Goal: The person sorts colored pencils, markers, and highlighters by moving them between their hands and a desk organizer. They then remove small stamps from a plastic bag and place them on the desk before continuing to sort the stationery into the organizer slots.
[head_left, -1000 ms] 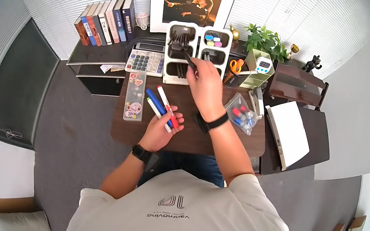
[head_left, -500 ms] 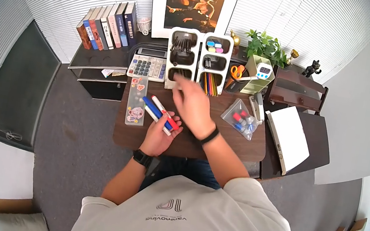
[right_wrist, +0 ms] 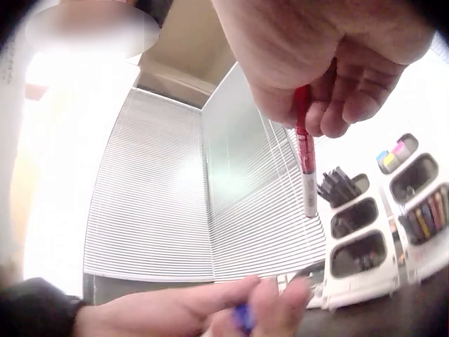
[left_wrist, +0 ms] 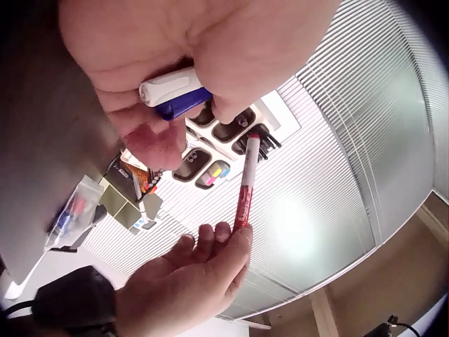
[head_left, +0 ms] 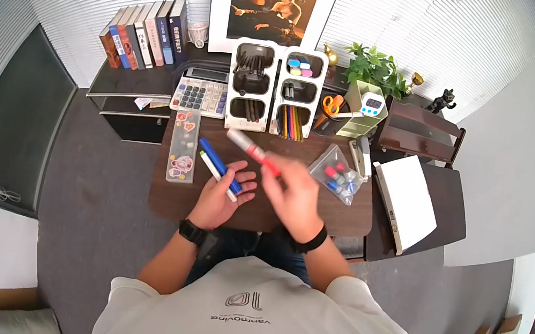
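Between the thumb and fingers of my right hand (head_left: 296, 199) is a red-and-white marker (head_left: 247, 145), its pale end pointing at the organizer; the right wrist view shows the same marker (right_wrist: 306, 151) pinched. My left hand (head_left: 217, 202), palm up, holds a blue marker (head_left: 214, 158) and a white marker (head_left: 215, 174) under its thumb. In the left wrist view the white marker (left_wrist: 168, 87) and blue marker (left_wrist: 184, 104) lie across the left fingers. Behind both hands stands a white organizer (head_left: 273, 90) with dark pens, highlighters and coloured pencils in its compartments.
Left of the organizer are a calculator (head_left: 200, 96) and a flat sticker-covered case (head_left: 184, 146). To the right lie a clear bag of small red and blue items (head_left: 338, 173), a stapler (head_left: 360, 155), a pen cup with orange scissors (head_left: 329, 122) and a white laptop (head_left: 403, 202).
The right hand let go of a dark pen at the organizer's left column, came back toward the left hand and took the red-and-white marker out of it. The left hand keeps the other two.
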Demonstrator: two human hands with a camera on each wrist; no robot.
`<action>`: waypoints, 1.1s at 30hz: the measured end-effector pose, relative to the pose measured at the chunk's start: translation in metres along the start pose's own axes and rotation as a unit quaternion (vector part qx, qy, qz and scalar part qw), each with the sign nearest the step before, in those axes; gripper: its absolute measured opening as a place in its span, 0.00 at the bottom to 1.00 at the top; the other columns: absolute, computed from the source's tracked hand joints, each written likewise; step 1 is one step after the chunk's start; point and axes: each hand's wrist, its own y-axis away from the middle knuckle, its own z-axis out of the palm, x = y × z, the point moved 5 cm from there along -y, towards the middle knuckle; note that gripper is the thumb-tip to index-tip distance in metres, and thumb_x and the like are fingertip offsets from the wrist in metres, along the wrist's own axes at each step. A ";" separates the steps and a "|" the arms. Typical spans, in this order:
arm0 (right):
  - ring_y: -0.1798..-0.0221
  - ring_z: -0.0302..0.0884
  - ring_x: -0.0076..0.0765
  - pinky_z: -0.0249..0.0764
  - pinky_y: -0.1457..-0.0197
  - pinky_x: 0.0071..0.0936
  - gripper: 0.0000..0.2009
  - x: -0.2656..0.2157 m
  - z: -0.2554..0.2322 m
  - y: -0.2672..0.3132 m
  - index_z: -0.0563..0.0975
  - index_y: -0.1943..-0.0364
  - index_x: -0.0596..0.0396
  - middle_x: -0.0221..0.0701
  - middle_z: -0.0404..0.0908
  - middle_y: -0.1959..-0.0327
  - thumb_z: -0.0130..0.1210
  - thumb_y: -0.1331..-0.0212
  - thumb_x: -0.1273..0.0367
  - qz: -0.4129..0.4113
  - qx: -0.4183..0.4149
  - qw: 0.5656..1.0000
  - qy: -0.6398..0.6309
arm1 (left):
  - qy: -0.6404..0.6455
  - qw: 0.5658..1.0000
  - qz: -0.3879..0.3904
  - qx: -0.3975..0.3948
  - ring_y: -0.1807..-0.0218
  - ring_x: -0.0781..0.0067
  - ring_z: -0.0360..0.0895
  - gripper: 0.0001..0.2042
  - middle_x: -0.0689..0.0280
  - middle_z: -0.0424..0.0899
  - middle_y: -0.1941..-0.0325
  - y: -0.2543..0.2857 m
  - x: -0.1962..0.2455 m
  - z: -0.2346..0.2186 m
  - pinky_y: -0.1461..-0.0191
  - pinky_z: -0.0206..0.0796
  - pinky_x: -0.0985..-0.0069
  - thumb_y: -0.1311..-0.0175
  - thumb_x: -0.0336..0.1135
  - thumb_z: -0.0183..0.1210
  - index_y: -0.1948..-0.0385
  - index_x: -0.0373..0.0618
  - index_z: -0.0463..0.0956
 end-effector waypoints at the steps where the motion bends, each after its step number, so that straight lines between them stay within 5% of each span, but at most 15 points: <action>1: 0.60 0.84 0.48 0.81 0.57 0.40 0.13 -0.001 -0.003 -0.017 0.85 0.51 0.55 0.38 0.86 0.62 0.66 0.40 0.73 -0.013 0.008 0.999 0.031 | 0.000 1.000 0.001 0.002 0.48 0.70 0.81 0.19 0.62 0.83 0.47 0.000 0.000 -0.006 0.45 0.75 0.69 0.16 0.45 0.48 0.32 0.49 0.68; 5: 0.61 0.84 0.48 0.81 0.58 0.41 0.10 0.025 0.037 -0.070 0.84 0.55 0.55 0.37 0.84 0.67 0.65 0.40 0.72 -0.016 -0.015 0.993 0.118 | 0.025 0.999 0.006 0.026 0.67 0.78 0.72 0.23 0.66 0.83 0.60 -0.002 0.001 -0.007 0.63 0.65 0.78 0.16 0.48 0.48 0.27 0.53 0.63; 10: 0.60 0.85 0.51 0.83 0.59 0.45 0.12 0.057 0.100 -0.100 0.84 0.52 0.52 0.41 0.86 0.62 0.62 0.39 0.69 -0.030 -0.058 0.984 0.166 | 0.017 1.000 0.025 0.004 0.62 0.73 0.79 0.20 0.64 0.84 0.59 -0.002 0.001 -0.012 0.57 0.72 0.75 0.17 0.51 0.46 0.37 0.50 0.71; 16: 0.58 0.85 0.53 0.83 0.59 0.45 0.16 0.046 0.106 -0.093 0.81 0.47 0.51 0.41 0.84 0.57 0.61 0.39 0.68 0.019 -0.100 0.983 0.151 | 0.074 0.997 0.022 -0.014 0.54 0.69 0.82 0.20 0.64 0.85 0.57 -0.009 -0.003 -0.021 0.49 0.74 0.68 0.18 0.55 0.46 0.46 0.49 0.76; 20: 0.59 0.85 0.53 0.81 0.59 0.46 0.16 0.009 0.064 -0.053 0.80 0.47 0.52 0.42 0.81 0.59 0.61 0.37 0.65 -0.023 -0.072 0.995 0.067 | 0.101 0.994 0.017 -0.023 0.48 0.68 0.80 0.22 0.63 0.85 0.51 -0.009 -0.003 -0.020 0.43 0.72 0.66 0.17 0.57 0.43 0.43 0.50 0.75; 22: 0.60 0.86 0.50 0.81 0.59 0.42 0.12 0.005 0.056 -0.017 0.84 0.58 0.53 0.38 0.86 0.64 0.63 0.35 0.60 0.058 -0.153 0.987 0.002 | 0.104 0.994 0.039 0.003 0.43 0.66 0.78 0.25 0.61 0.83 0.44 -0.005 0.004 -0.002 0.37 0.70 0.64 0.17 0.58 0.39 0.38 0.49 0.72; 25: 0.65 0.87 0.47 0.81 0.61 0.40 0.15 0.006 0.054 0.031 0.85 0.57 0.52 0.37 0.88 0.67 0.64 0.35 0.56 0.121 -0.261 0.957 -0.024 | 0.032 0.996 0.061 -0.058 0.37 0.64 0.75 0.27 0.59 0.80 0.38 -0.007 -0.001 -0.006 0.31 0.66 0.62 0.16 0.58 0.36 0.33 0.48 0.69; 31: 0.68 0.86 0.41 0.80 0.63 0.34 0.10 0.010 0.032 0.036 0.86 0.58 0.54 0.37 0.88 0.65 0.66 0.36 0.64 0.103 -0.180 0.978 -0.018 | -0.032 0.996 0.057 -0.057 0.37 0.63 0.76 0.27 0.58 0.79 0.37 -0.002 -0.001 0.013 0.32 0.68 0.60 0.16 0.56 0.37 0.30 0.47 0.66; 33: 0.70 0.84 0.38 0.79 0.67 0.32 0.10 0.005 0.004 0.012 0.85 0.56 0.56 0.37 0.86 0.64 0.68 0.38 0.67 0.094 -0.054 0.992 -0.067 | -0.011 0.998 0.054 -0.040 0.39 0.63 0.78 0.27 0.58 0.80 0.39 -0.003 -0.001 0.005 0.34 0.70 0.61 0.16 0.55 0.39 0.29 0.46 0.65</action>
